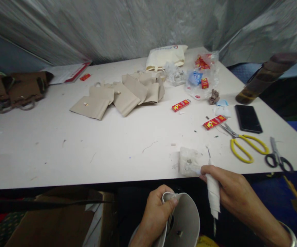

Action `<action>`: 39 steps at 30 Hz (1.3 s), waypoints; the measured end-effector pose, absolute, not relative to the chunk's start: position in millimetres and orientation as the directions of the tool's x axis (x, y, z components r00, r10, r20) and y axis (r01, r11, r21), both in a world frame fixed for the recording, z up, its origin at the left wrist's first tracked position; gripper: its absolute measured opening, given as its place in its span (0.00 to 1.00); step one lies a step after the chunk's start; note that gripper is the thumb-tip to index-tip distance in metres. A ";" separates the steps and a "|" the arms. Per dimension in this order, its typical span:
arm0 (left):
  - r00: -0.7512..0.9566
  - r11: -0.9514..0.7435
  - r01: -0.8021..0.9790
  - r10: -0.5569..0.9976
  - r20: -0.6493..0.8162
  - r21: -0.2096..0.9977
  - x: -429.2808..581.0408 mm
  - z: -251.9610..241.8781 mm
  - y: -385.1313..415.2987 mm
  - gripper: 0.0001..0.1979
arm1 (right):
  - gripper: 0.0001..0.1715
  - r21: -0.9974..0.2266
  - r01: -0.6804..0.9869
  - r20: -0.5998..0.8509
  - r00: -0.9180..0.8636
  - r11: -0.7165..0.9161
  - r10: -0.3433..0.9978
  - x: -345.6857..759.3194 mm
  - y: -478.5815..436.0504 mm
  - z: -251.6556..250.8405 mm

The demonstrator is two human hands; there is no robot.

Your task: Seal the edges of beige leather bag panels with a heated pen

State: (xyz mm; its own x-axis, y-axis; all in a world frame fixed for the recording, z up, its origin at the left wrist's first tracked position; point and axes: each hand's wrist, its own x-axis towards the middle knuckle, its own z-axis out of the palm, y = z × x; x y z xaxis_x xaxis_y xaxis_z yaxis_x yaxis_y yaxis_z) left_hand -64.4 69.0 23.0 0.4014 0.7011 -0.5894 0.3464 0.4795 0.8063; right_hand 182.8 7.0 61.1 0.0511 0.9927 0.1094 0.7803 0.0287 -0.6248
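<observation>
My left hand [157,211] is closed on the rim of a beige bag piece [188,212], curled open below the table's front edge, with a small dark metal fitting inside. My right hand [230,188] grips a thin metal tool with a white-wrapped handle [212,195]. Its narrow tip points up over the table, and a thin end sticks out below. Beside my right fingertips, at the table edge, lies a whitish translucent pad [188,161] with a dark spot; whether the fingers touch it I cannot tell.
Beige flap pieces [125,94] lie piled mid-table. Yellow-handled scissors [248,142], black-handled scissors [277,157], a phone [248,118], red boxes [214,122] and a dark bottle [266,77] are at right. Brown bags [26,89] stand far left. A cardboard box [56,219] sits below.
</observation>
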 end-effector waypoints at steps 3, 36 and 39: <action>0.400 0.479 0.342 0.704 -0.587 0.808 -65.1 22.9 68.9 0.08 | 0.08 -0.620 0.784 0.099 0.039 0.031 0.994 182.7 9.1 63.8; 0.392 0.497 0.324 0.704 -0.592 0.805 -65.9 22.1 68.6 0.08 | 0.12 -0.593 0.802 0.121 -0.005 0.076 0.993 186.6 11.2 67.1; 0.391 0.494 0.333 0.703 -0.594 0.803 -65.5 22.7 69.0 0.08 | 0.12 -0.594 0.801 0.127 -0.001 0.077 0.992 186.7 10.8 67.1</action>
State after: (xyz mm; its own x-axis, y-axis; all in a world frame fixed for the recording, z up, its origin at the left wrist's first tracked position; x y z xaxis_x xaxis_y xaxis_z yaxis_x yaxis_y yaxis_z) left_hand -65.5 69.0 22.7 0.3911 0.7027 -0.5944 0.3327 0.4942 0.8032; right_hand 186.7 10.8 67.1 -0.0012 0.9920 0.1266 0.8008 0.0768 -0.5940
